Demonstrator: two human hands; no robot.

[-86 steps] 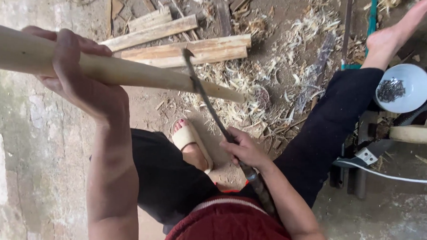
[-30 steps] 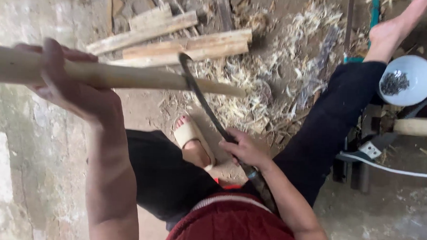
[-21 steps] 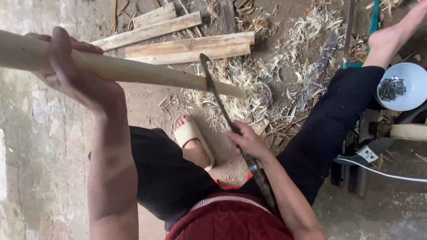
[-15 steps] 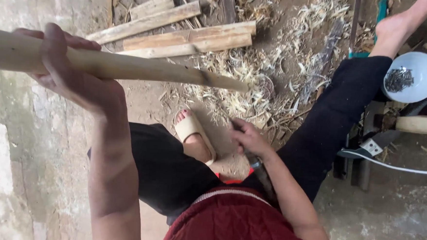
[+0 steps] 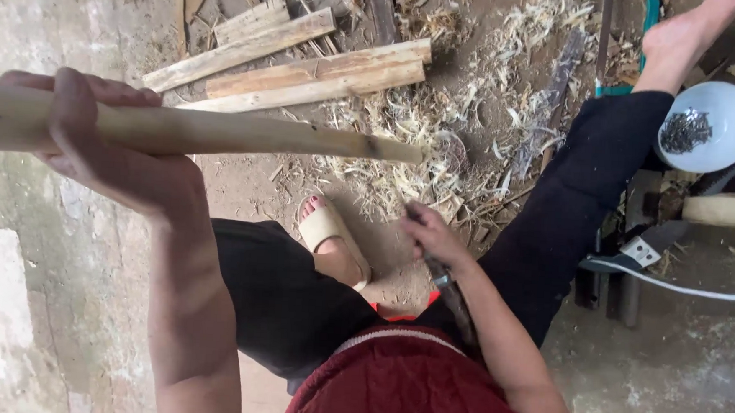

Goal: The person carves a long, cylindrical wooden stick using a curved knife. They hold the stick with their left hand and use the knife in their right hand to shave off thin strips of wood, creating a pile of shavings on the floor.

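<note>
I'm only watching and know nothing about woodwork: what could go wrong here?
The right hand holds a knife close above the sandalled foot and leg; a slip might cut them. The left hand grips the long stick in the knife's working line. Shavings underfoot could be slippery.

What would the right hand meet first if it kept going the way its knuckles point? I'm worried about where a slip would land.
The right hand, gripping a tool handle, points up-frame toward the floor. First in line seems to be the pile of wood shavings; the held wooden pole probably sits higher, but depth is unclear.
</note>
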